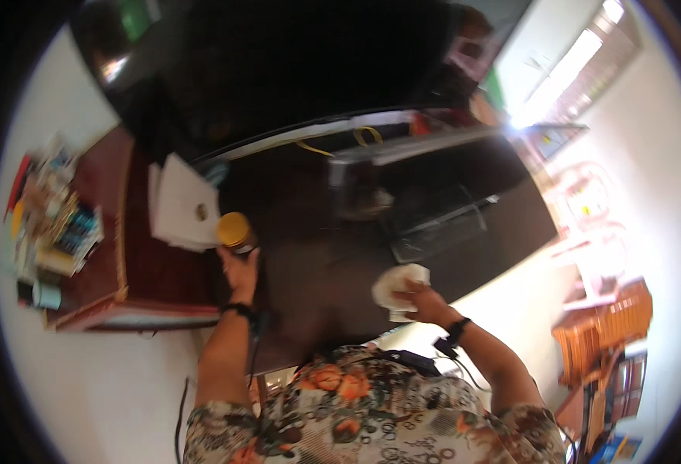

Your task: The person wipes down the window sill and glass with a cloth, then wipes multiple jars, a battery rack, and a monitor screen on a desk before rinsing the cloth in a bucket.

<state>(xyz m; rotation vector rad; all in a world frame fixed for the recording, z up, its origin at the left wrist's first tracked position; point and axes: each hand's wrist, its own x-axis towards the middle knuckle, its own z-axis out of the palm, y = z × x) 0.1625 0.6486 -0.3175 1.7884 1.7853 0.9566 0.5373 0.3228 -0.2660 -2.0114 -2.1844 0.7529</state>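
My left hand (240, 271) is closed around a jar with a yellow lid (233, 228), beside a stack of white papers or booklets at the left of the dark tabletop (305, 261). Near the table's front edge, my right hand (424, 300) rests on a whitish cloth (395, 284) and holds it with spread fingers; how firmly the fingers grip is blurred. Beyond the cloth lies a clear, glossy box-like item (427, 226). Both wrists wear black bands.
A large black screen (317, 64) stands along the back, with a yellow cable (368, 137) below it. On the left, a dark red cabinet (172, 278) bears a heap of small items (62, 220). A pink chair (593, 249) and wooden furniture (604, 330) stand at right.
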